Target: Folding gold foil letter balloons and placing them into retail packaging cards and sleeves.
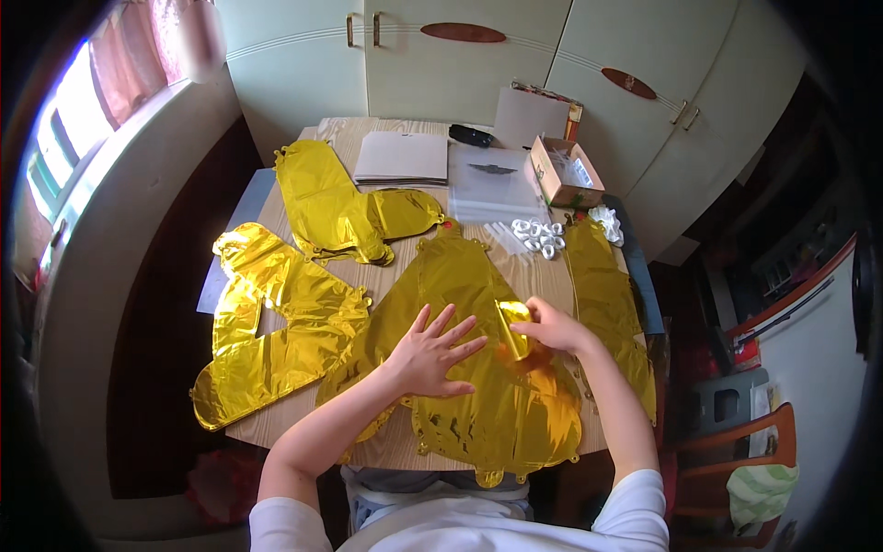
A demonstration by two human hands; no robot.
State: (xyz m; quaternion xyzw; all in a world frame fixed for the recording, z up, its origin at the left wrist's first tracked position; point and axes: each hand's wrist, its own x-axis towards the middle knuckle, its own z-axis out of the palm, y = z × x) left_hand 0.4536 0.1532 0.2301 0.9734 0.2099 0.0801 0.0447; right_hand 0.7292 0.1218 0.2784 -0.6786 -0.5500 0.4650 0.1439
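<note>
Filling the back of the view, a pale wardrobe (460, 83) with brass-coloured handles stands behind a wood-grain table (547, 294). Off to the right is a wooden chair (784, 432) with a pale green cloth (762, 488) on it. Largest on the tabletop is a flat gold foil balloon (460, 281), narrow at the top and broad below, spread in front of the person and reaching the near edge. An angular foil balloon (303, 340) lies to its left, a bent foil balloon (317, 193) lies at upper left, and a long foil balloon (602, 294) lies along the right side. Toward the back are clear plastic sleeves (492, 198), a stack of white sheets (400, 158) and an open cardboard box (556, 191) with clear plastic inside. Over the central balloon, the left hand (437, 352) is open, palm down, fingers spread. To its right, the right hand (552, 329) is partly curled, its thumb reaching over a shiny folded strip (510, 322) of gold foil; with the fingers partly hidden, I cannot tell whether it grips. Smaller still are a black case (471, 135) beside the sheets, slender translucent strips (508, 241) and a cluster of white rings (538, 236).
</note>
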